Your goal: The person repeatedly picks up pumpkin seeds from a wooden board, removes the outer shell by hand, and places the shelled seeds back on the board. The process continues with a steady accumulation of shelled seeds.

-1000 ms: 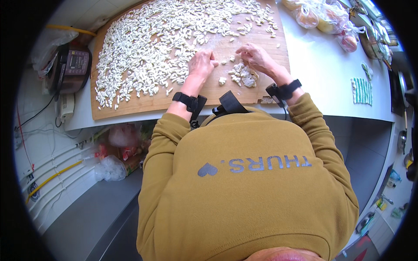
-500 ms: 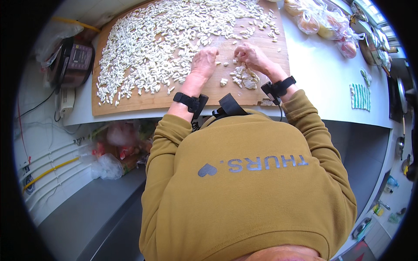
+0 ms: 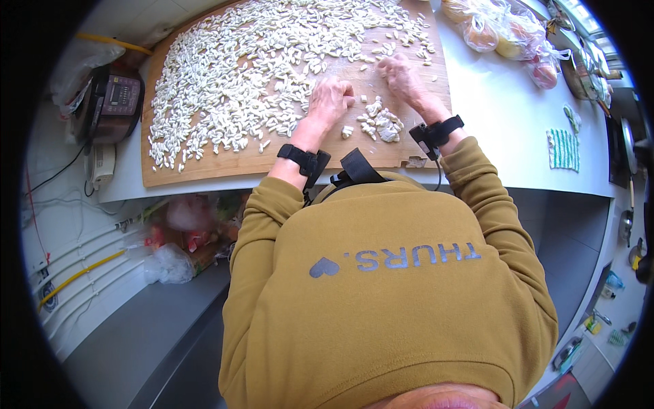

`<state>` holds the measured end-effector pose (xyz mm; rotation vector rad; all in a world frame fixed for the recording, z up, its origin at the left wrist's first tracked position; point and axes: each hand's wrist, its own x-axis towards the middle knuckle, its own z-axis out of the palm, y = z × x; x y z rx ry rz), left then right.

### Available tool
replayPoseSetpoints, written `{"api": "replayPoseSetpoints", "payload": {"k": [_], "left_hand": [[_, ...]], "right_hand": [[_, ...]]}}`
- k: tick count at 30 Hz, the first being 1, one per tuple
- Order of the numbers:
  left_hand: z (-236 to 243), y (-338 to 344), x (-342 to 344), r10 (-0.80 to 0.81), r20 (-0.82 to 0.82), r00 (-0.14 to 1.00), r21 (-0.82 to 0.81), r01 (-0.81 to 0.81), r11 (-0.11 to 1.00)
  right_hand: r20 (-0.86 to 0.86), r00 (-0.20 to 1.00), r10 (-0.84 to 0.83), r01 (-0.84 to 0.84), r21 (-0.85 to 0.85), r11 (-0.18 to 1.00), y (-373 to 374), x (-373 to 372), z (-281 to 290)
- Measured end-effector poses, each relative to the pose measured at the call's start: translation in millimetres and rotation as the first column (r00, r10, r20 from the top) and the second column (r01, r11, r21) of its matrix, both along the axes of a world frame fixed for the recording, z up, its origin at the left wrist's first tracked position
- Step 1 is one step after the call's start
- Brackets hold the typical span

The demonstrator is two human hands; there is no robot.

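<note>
A large wooden board (image 3: pixel 235 158) is covered by many small white dough pieces (image 3: pixel 225 88), curled and oblong. My left hand (image 3: pixel 330 100) rests at the edge of this spread, its fingers curled in; whatever lies under them is hidden. Farther right and a little farther away, my right hand (image 3: pixel 403 76) has its fingers bent down to the board, and their tips hide what they press or hold. Between my wrists, nearer me, sits a small heap of dough lumps (image 3: pixel 383 124). A single lump (image 3: pixel 347 131) lies just left of it.
Bags of fruit (image 3: pixel 511 37) stand on the white counter (image 3: pixel 497 116) at the back right. A green-striped cloth (image 3: pixel 563 150) lies near its right end. Left of the board is a dark cooker (image 3: pixel 117 95). Plastic bags (image 3: pixel 170 262) sit below the counter.
My right hand has moved away from me and slightly right. My left hand has shifted nearer me and a little right. The hands are farther apart, and more of the dough heap shows.
</note>
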<state>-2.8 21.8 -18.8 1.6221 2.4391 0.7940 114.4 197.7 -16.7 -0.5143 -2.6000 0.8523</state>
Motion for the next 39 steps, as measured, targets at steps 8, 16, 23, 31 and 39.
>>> {"api": "replayPoseSetpoints", "payload": {"k": [8,16,23,31,39], "left_hand": [[12,19,-8,0.117,0.114,0.987,-0.196,-0.093,0.976],[0,28,-15,0.146,-0.02,0.989,-0.17,-0.147,0.974],[4,35,-26,0.215,0.127,0.968,-0.19,-0.189,0.963],[18,29,-31,0.017,0.391,0.92,0.118,-0.069,0.991],[54,17,11,-0.2,0.154,0.968,0.333,0.139,0.932]], "right_hand": [[0.143,0.919,0.367,-0.361,-0.067,0.93,-18,2,7],[0.194,0.91,0.367,-0.368,-0.031,0.929,-20,-6,4],[-0.005,0.984,0.179,-0.163,-0.444,0.881,-25,1,9],[-0.141,0.989,-0.031,-0.105,-0.849,0.518,-17,14,27],[-0.136,0.99,-0.037,-0.116,-0.933,0.341,-18,13,40]]}}
